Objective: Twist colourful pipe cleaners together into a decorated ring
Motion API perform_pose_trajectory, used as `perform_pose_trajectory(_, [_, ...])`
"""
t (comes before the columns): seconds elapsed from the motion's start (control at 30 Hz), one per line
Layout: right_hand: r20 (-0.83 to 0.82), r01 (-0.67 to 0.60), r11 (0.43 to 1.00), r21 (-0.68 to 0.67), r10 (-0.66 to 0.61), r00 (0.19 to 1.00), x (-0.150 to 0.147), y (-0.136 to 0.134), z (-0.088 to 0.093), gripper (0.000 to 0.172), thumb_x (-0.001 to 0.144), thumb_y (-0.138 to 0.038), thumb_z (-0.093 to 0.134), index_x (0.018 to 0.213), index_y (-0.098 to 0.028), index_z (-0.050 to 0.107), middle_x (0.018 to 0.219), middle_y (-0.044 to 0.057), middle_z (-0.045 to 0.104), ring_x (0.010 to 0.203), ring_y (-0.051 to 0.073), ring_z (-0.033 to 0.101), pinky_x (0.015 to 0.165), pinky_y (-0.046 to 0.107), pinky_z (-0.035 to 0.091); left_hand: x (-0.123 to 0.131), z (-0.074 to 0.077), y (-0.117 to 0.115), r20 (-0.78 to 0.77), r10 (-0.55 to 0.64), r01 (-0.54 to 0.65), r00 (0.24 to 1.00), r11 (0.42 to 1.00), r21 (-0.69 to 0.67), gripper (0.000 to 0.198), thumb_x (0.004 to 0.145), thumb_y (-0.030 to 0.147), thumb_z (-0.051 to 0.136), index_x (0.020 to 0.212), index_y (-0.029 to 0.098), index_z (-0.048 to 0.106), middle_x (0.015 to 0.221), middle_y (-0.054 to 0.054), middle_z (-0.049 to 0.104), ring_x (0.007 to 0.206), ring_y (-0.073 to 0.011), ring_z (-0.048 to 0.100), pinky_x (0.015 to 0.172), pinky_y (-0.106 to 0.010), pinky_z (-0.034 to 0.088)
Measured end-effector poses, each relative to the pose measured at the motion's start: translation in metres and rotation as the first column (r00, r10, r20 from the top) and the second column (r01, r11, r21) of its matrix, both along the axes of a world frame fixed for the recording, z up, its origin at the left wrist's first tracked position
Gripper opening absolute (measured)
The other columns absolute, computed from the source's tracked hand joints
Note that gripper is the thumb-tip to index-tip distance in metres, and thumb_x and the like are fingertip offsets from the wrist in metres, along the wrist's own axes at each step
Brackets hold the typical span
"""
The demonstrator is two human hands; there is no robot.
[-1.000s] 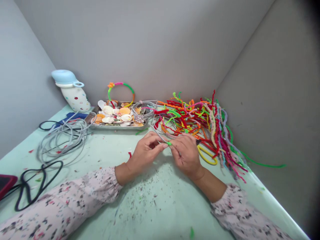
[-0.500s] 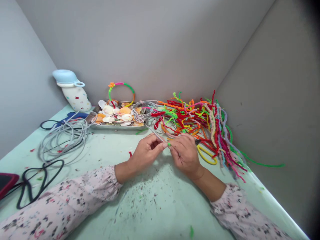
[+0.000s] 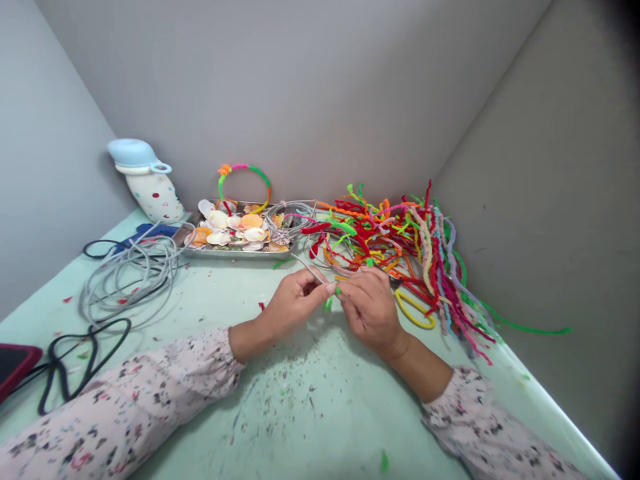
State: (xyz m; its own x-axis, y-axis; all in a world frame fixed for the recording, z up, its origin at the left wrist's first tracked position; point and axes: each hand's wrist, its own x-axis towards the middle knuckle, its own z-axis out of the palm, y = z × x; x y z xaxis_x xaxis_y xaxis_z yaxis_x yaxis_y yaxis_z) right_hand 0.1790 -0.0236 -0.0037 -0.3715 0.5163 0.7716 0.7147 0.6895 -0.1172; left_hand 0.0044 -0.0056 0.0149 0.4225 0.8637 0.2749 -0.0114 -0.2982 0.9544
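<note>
L hand: grip pinched on grey cord; R hand: grip pinched at green fuzzy strip. Step prob. wrapping; next move needs cord steady, strip taut.

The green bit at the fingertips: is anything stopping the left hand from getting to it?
Nothing that I can see. The green bit is against the right hand, and the left hand, holding the grey cord, is close beside it.
</note>
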Motion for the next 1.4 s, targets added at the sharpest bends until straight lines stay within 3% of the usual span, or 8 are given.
perform_pose_trajectory(0.37, [0.02, -0.006, 1.0, 0.024, 0.006, 1.0, 0.0005, -0.0001, 0.001, 0.016, 0.083, -0.012, 0.051, 0.092, -0.022, 0.059, 0.083, 0.002, 0.065, 0.088, 0.016, 0.058, 0.095, 0.039, 0.036, -0.0004, 0.0038, 0.0029, -0.045, -0.002, 0.003, 0.999, 1.0, 0.03, 0.027, 0.081, 0.035, 0.056, 0.063, 0.016, 0.05, 0.061, 0.003, 0.042, 0.059, -0.0093, 0.04, 0.056, -0.023, 0.033])
perform_pose_trajectory(0.83, [0.064, 0.009, 0.997, 0.083, -0.014, 0.998, 0.0012, -0.0003, 0.0023, 0.018, 0.082, -0.01, 0.052, 0.095, -0.02, 0.058, 0.084, 0.003, 0.066, 0.09, 0.017, 0.059, 0.094, 0.039, 0.037, -0.0003, 0.0076, 0.0045, -0.045, -0.057, 0.051, 0.997, 0.992, -0.117, 0.03, 0.08, 0.035, 0.056, 0.061, 0.016, 0.043, 0.056, 0.007, 0.032, 0.052, -0.0067, 0.028, 0.052, -0.023, 0.024])
perform_pose_trajectory(1.4, [0.097, 0.03, 0.997, 0.068, -0.036, 0.995, 0.0003, 0.001, 0.0035, 0.018, 0.083, -0.01, 0.051, 0.096, -0.02, 0.058, 0.084, 0.003, 0.066, 0.091, 0.018, 0.06, 0.095, 0.039, 0.037, 0.0021, 0.0074, 0.0066, -0.034, -0.035, 0.025, 0.999, 0.962, -0.272, 0.036, 0.074, 0.036, 0.058, 0.05, 0.017, 0.038, 0.048, 0.007, 0.034, 0.046, -0.0062, 0.03, 0.048, -0.025, 0.021])
